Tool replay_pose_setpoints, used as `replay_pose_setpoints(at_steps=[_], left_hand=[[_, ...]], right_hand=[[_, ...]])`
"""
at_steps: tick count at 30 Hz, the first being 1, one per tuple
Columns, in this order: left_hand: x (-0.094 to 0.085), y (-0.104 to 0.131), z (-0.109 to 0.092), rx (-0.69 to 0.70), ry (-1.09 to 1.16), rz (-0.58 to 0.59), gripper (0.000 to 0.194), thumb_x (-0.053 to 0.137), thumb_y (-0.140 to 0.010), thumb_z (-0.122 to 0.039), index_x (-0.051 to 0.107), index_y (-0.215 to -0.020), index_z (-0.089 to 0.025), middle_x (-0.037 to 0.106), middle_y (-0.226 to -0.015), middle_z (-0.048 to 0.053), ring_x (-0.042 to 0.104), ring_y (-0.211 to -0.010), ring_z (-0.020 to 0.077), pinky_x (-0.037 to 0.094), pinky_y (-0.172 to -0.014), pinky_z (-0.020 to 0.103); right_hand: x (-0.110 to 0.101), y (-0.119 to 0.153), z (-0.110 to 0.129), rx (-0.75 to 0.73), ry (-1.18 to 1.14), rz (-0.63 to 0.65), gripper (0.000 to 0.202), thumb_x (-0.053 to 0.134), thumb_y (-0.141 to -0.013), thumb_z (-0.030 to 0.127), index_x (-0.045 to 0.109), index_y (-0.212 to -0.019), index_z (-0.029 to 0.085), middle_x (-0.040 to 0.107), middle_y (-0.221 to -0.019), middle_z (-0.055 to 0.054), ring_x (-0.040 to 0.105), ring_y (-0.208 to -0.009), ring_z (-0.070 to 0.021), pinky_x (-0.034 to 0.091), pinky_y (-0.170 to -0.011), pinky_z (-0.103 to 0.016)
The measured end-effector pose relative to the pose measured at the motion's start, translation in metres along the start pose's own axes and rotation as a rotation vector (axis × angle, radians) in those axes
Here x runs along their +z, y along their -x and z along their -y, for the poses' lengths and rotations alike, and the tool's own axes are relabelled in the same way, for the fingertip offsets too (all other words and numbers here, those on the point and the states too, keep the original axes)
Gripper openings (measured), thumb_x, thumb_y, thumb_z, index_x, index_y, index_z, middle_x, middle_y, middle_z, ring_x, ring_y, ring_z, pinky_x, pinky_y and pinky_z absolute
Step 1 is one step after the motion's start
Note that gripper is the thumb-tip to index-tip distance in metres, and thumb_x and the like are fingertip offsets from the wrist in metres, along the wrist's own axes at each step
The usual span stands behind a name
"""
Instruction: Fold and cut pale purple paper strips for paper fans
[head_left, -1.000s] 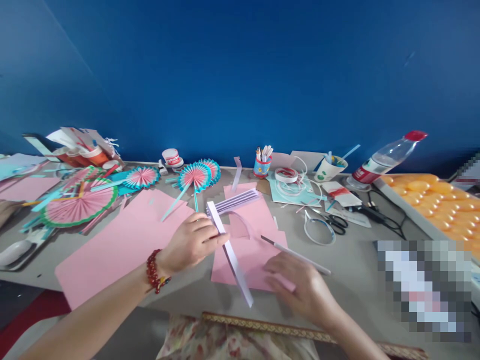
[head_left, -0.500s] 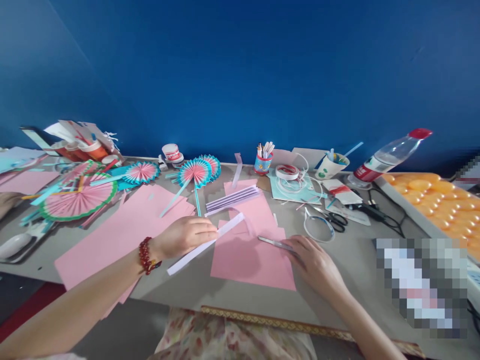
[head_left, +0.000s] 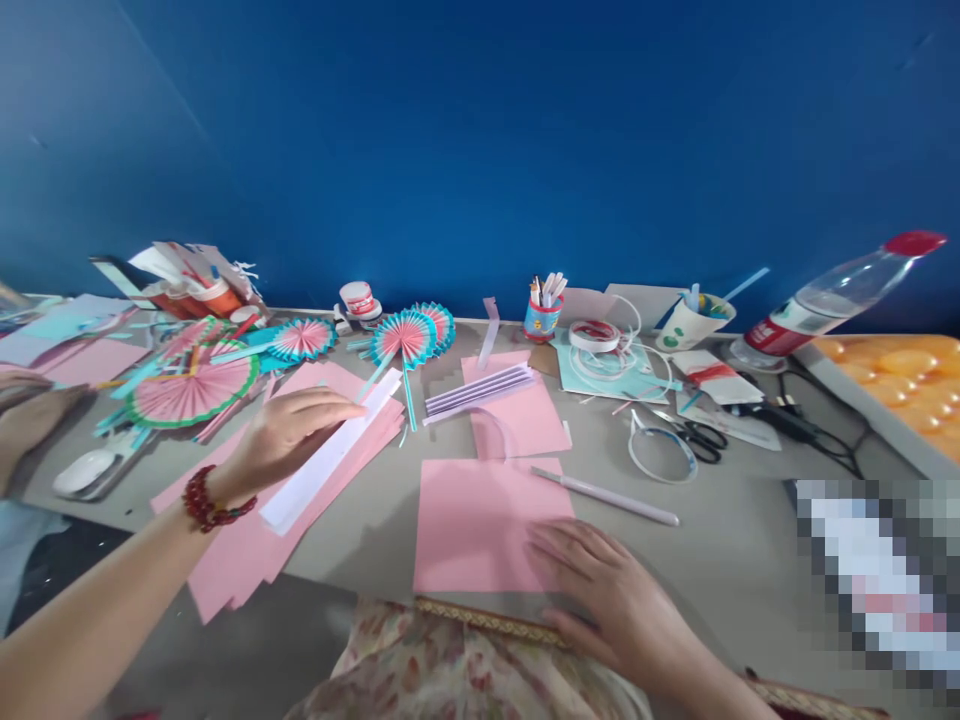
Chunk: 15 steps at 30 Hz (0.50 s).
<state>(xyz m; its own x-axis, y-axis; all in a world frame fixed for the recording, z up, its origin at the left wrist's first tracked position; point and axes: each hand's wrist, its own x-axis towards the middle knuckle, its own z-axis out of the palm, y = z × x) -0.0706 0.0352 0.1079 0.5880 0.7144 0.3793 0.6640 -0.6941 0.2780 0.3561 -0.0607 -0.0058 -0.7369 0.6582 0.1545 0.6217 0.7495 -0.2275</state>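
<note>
The left hand [head_left: 289, 435] is lying over a long, flat white paper strip [head_left: 322, 465], its fingers together and its thumb hidden, so whether it is pinching cannot be told. The strip is slanting across a stack of pink paper sheets [head_left: 240, 560] that is overhanging the tabletop's [head_left: 735, 560] near edge, left of its middle. The right hand [head_left: 604, 590] is resting with fingers loosely spread on the right edge of a flat pink paper square [head_left: 472, 530] by the near edge. A slim white-handled craft knife [head_left: 619, 500] is lying just beyond this hand, and a pleated pale lavender paper strip [head_left: 480, 390] is sitting nearer the far edge. Toward the far right corner, a clear plastic red-capped bottle [head_left: 840, 295] is bearing a red label with white lettering too small to read.
</note>
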Motion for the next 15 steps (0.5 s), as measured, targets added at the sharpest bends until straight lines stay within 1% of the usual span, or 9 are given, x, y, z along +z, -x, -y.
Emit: replay_pose_setpoints(at_steps=[2,4,7,8,9,11,12,14,15], left_hand=[[-0.005,0.004,-0.004,0.004,-0.003,-0.011,0.030,0.043,-0.104,-0.030,0.068,-0.114,-0.017,0.074,-0.111,0.007,0.066,-0.106,0.0178,0.049,-0.096,0.031],[-0.010,0.007,-0.009,0.019,-0.012,-0.019,0.028,0.043,-0.104,-0.027,0.068,-0.113,-0.017,0.073,-0.109,0.007,0.066,-0.105,0.0177,0.049,-0.094,0.031],[-0.019,0.014,-0.016,0.011,-0.030,-0.032,0.028,0.042,-0.103,-0.023,0.068,-0.112,-0.018,0.073,-0.107,0.006,0.066,-0.103,0.0179,0.050,-0.093,0.031],[-0.023,0.019,-0.018,-0.005,-0.043,-0.031,0.028,0.042,-0.102,-0.022,0.068,-0.112,-0.018,0.073,-0.107,0.006,0.066,-0.103,0.0179,0.050,-0.092,0.030],[-0.028,0.024,-0.019,-0.027,-0.062,-0.028,0.028,0.042,-0.102,-0.022,0.068,-0.112,-0.019,0.073,-0.107,0.006,0.066,-0.103,0.0177,0.050,-0.092,0.030],[-0.039,0.037,-0.021,-0.066,-0.114,-0.028,0.029,0.042,-0.101,-0.023,0.068,-0.113,-0.021,0.073,-0.109,0.004,0.066,-0.104,0.0172,0.050,-0.093,0.029],[-0.046,0.044,-0.022,-0.079,-0.144,-0.031,0.029,0.042,-0.101,-0.023,0.068,-0.114,-0.022,0.073,-0.110,0.002,0.066,-0.104,0.0167,0.050,-0.094,0.028],[-0.060,0.056,-0.024,-0.091,-0.208,-0.034,0.030,0.042,-0.101,-0.025,0.067,-0.116,-0.025,0.072,-0.112,-0.002,0.065,-0.104,0.0153,0.051,-0.095,0.028],[-0.067,0.060,-0.026,-0.094,-0.245,-0.035,0.030,0.041,-0.101,-0.025,0.067,-0.116,-0.027,0.072,-0.112,-0.005,0.065,-0.104,0.0145,0.051,-0.095,0.028]], right_hand=[[0.000,-0.014,0.009,-0.037,-0.029,0.030,0.054,0.061,-0.092,0.041,0.053,-0.142,0.021,0.057,-0.143,-0.008,0.051,-0.130,-0.0264,0.042,-0.108,-0.043],[0.007,-0.029,0.024,-0.089,-0.054,0.064,0.060,0.065,-0.090,0.046,0.052,-0.143,0.021,0.056,-0.145,-0.008,0.050,-0.131,-0.0273,0.042,-0.109,-0.043],[0.032,-0.045,0.052,-0.152,-0.079,0.035,0.068,0.069,-0.084,0.057,0.054,-0.140,0.021,0.055,-0.146,-0.008,0.050,-0.129,-0.0288,0.043,-0.107,-0.043],[0.042,-0.048,0.060,-0.161,-0.080,-0.010,0.064,0.069,-0.086,0.054,0.054,-0.139,0.021,0.055,-0.145,-0.008,0.051,-0.127,-0.0279,0.043,-0.107,-0.042],[0.051,-0.051,0.068,-0.166,-0.076,-0.093,0.053,0.068,-0.089,0.045,0.057,-0.135,0.021,0.060,-0.140,-0.007,0.054,-0.123,-0.0262,0.043,-0.106,-0.041],[0.060,-0.056,0.081,-0.176,-0.109,-0.185,0.036,0.063,-0.094,0.030,0.062,-0.128,0.021,0.067,-0.131,-0.006,0.059,-0.114,-0.0237,0.046,-0.102,-0.040],[0.060,-0.060,0.087,-0.167,-0.167,-0.214,0.030,0.060,-0.095,0.026,0.064,-0.124,0.021,0.069,-0.127,-0.005,0.061,-0.109,-0.0228,0.048,-0.099,-0.039],[0.049,-0.074,0.102,-0.138,-0.358,-0.221,0.023,0.056,-0.096,0.021,0.068,-0.115,0.022,0.070,-0.126,-0.004,0.062,-0.107,-0.0211,0.050,-0.094,-0.035],[0.042,-0.083,0.111,-0.157,-0.486,-0.158,0.023,0.055,-0.095,0.021,0.069,-0.113,0.023,0.067,-0.131,-0.003,0.061,-0.112,-0.0198,0.049,-0.096,-0.032]])
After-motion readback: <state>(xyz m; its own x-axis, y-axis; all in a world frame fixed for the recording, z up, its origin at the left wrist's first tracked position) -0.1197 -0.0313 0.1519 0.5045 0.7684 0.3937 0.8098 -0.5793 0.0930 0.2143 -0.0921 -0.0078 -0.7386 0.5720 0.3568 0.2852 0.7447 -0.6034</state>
